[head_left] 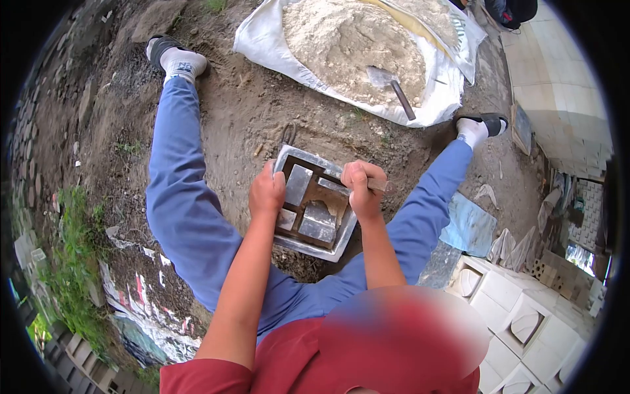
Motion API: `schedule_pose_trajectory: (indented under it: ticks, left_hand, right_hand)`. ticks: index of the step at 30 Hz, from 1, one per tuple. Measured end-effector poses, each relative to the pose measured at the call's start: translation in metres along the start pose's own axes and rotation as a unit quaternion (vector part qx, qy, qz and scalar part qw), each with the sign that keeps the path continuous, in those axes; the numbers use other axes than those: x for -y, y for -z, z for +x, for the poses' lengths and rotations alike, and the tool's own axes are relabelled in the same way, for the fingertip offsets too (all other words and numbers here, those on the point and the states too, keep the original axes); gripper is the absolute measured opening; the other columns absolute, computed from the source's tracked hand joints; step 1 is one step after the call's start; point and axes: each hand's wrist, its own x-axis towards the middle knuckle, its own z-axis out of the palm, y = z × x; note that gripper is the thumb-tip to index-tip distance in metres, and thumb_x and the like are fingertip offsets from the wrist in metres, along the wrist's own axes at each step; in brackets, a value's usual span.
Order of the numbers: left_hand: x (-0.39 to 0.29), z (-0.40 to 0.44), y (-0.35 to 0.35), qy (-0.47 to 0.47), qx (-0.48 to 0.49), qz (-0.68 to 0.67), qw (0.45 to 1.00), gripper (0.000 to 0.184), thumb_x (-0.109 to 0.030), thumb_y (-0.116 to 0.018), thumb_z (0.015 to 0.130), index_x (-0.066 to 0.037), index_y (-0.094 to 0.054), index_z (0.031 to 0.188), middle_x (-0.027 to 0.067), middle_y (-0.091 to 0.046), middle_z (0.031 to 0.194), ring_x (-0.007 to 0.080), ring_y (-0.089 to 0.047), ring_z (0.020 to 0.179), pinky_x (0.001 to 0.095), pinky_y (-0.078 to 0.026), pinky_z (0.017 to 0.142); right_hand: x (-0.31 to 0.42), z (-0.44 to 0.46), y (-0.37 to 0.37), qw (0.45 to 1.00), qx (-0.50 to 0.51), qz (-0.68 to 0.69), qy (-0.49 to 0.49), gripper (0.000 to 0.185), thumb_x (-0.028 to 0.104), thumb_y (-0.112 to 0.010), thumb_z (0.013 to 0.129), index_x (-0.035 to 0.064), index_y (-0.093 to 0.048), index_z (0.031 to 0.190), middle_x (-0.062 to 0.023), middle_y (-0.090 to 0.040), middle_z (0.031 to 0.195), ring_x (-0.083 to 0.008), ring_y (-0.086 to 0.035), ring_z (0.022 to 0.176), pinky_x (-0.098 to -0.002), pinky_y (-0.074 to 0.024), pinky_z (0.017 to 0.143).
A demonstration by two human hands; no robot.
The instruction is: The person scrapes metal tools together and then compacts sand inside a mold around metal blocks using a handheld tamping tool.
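Between my legs on the dirt sits a square metal block mold (341, 249), its frame grey and dusty, with rectangular metal pieces inside and some sandy material in the gaps. My left hand (266, 190) is closed at the mold's left rim, fingers curled over the edge. At the upper right rim, my right hand (362, 187) makes a fist around a short pale-brown bar (379, 184) that looks like wood; its full shape is hidden by the fingers. A metal loop handle (288, 134) sticks out from the mold's far side.
Ahead lies a white sack (262, 33) spread under a heap of pale sandy powder (341, 39). A trowel (401, 98) with a dark handle rests in the heap. White patterned blocks (505, 295) are stacked at right, near a blue sheet (469, 225). Grass and torn plastic lie left.
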Motion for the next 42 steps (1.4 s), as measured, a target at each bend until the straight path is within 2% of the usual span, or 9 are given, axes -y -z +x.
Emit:
schedule_pose_trajectory:
  ticks: [4, 7, 10, 15, 22, 28, 31, 38, 42]
  left_hand:
    - [0.003, 0.001, -0.003, 0.002, -0.007, 0.007, 1.0, 0.048, -0.033, -0.046, 0.094, -0.012, -0.065, 0.132, 0.0297, -0.071, 0.108, 0.0511, -0.067, 0.1, 0.0596, -0.052, 0.089]
    - [0.002, 0.001, -0.002, 0.009, 0.001, 0.008, 1.0, 0.049, -0.034, -0.046, 0.093, -0.011, -0.065, 0.133, 0.0303, -0.071, 0.107, 0.0511, -0.067, 0.1, 0.0599, -0.052, 0.089]
    - [0.002, 0.002, -0.001, 0.002, 0.006, 0.009, 1.0, 0.05, -0.034, -0.047, 0.093, -0.01, -0.064, 0.133, 0.0307, -0.071, 0.107, 0.0512, -0.067, 0.1, 0.0599, -0.052, 0.089]
    - [0.003, 0.001, -0.001, 0.003, -0.007, 0.001, 1.0, 0.049, -0.034, -0.048, 0.093, -0.009, -0.064, 0.132, 0.0308, -0.071, 0.106, 0.0512, -0.067, 0.099, 0.0601, -0.052, 0.088]
    - [-0.005, -0.002, 0.005, 0.007, -0.003, 0.01, 1.0, 0.047, -0.034, -0.049, 0.093, -0.01, -0.065, 0.13, 0.0297, -0.071, 0.103, 0.0515, -0.067, 0.097, 0.0597, -0.052, 0.089]
    - [-0.002, -0.003, 0.004, 0.005, -0.004, -0.006, 1.0, 0.046, -0.035, -0.049, 0.093, -0.012, -0.065, 0.13, 0.0288, -0.072, 0.104, 0.0506, -0.068, 0.097, 0.0596, -0.052, 0.088]
    - [0.0, -0.001, 0.002, 0.007, 0.003, 0.001, 1.0, 0.046, -0.034, -0.049, 0.094, -0.013, -0.065, 0.13, 0.0285, -0.072, 0.104, 0.0503, -0.068, 0.097, 0.0594, -0.053, 0.088]
    - [0.004, -0.001, -0.001, 0.014, -0.002, 0.001, 1.0, 0.046, -0.034, -0.049, 0.093, -0.013, -0.065, 0.132, 0.0287, -0.072, 0.104, 0.0502, -0.068, 0.097, 0.0595, -0.053, 0.088]
    - [-0.001, -0.001, 0.0, 0.003, -0.006, -0.002, 1.0, 0.046, -0.034, -0.05, 0.093, -0.012, -0.066, 0.13, 0.0289, -0.072, 0.104, 0.0502, -0.068, 0.097, 0.0592, -0.053, 0.088]
  right_hand:
    - [0.02, -0.003, 0.002, 0.999, 0.004, 0.054, 0.002, 0.043, 0.016, -0.056, 0.1, 0.002, -0.042, 0.062, -0.004, -0.043, 0.058, -0.0151, -0.041, 0.052, -0.036, -0.0315, 0.051]
    - [-0.004, -0.006, -0.003, 0.994, 0.03, -0.075, 0.07, 0.037, 0.012, -0.058, 0.096, 0.0009, -0.045, 0.063, -0.0096, -0.046, 0.059, -0.0261, -0.045, 0.052, -0.0404, -0.0352, 0.053]
    - [-0.011, -0.009, -0.008, 0.99, 0.032, -0.099, 0.095, 0.034, 0.011, -0.06, 0.095, 0.0005, -0.049, 0.065, -0.0108, -0.048, 0.06, -0.0285, -0.048, 0.053, -0.042, -0.0373, 0.055]
    - [0.001, -0.023, 0.001, 0.991, 0.038, -0.089, 0.093, 0.025, 0.008, -0.062, 0.092, -0.0022, -0.057, 0.069, -0.0133, -0.061, 0.067, -0.0322, -0.063, 0.063, -0.04, -0.0506, 0.064]
    - [-0.014, -0.022, -0.006, 0.981, 0.051, -0.153, 0.109, 0.024, 0.007, -0.063, 0.092, -0.0019, -0.058, 0.07, -0.0133, -0.061, 0.068, -0.0306, -0.061, 0.061, -0.0394, -0.0486, 0.061]
    - [-0.012, -0.028, -0.004, 0.991, 0.044, -0.074, 0.106, 0.025, 0.01, -0.062, 0.094, -0.0017, -0.059, 0.071, -0.015, -0.064, 0.07, -0.0317, -0.063, 0.063, -0.0399, -0.05, 0.063]
    - [-0.023, -0.021, -0.014, 0.98, 0.016, -0.149, 0.13, 0.029, 0.009, -0.064, 0.093, -0.0008, -0.054, 0.068, -0.0141, -0.061, 0.067, -0.0318, -0.062, 0.061, -0.0405, -0.0509, 0.064]
    - [-0.005, -0.017, -0.023, 0.986, 0.046, -0.076, 0.142, 0.028, 0.006, -0.063, 0.092, -0.0002, -0.053, 0.067, -0.0134, -0.056, 0.063, -0.0331, -0.057, 0.056, -0.0406, -0.0456, 0.057]
    - [-0.008, -0.007, -0.036, 0.971, 0.056, -0.146, 0.179, 0.027, 0.004, -0.062, 0.091, 0.0003, -0.052, 0.066, -0.0137, -0.054, 0.062, -0.0325, -0.055, 0.055, -0.0412, -0.0455, 0.057]
